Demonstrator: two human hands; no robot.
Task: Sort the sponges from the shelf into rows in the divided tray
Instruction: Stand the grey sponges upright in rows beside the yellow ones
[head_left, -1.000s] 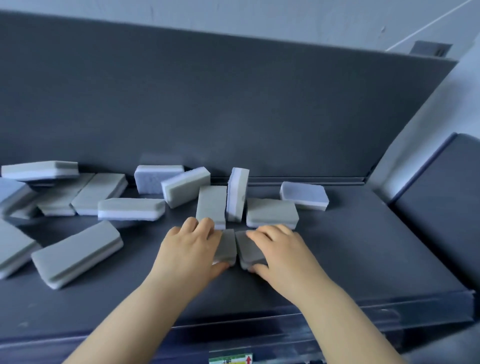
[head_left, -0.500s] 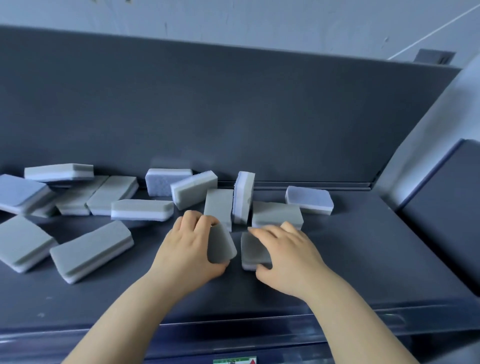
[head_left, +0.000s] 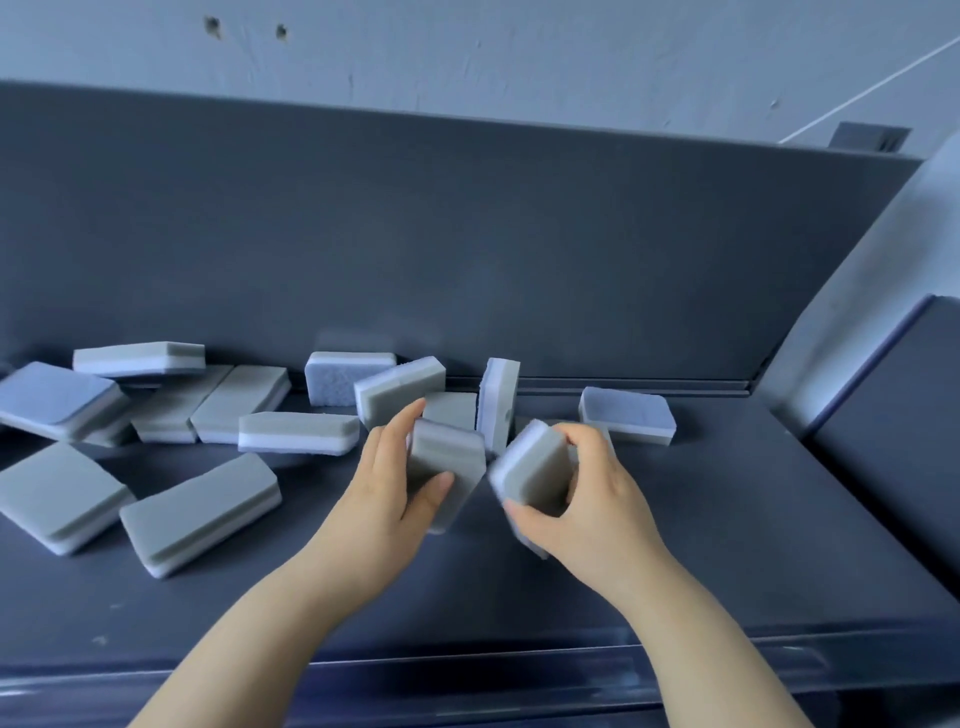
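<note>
The sponges (head_left: 298, 432) look soft and two-layered: a grey, matt scouring face that seems a little rough, and a pale foam layer with fine pores, clearest on the one leaning at the back (head_left: 343, 382). The shelf (head_left: 727, 519) has a dark, matt, smooth surface, perhaps painted metal or plastic; I cannot tell which. Its back panel (head_left: 467, 234) has the same dull finish. The front edge (head_left: 519, 670) is slightly glossy. The wall (head_left: 519, 52) behind is pale, rough plaster with small holes.
</note>
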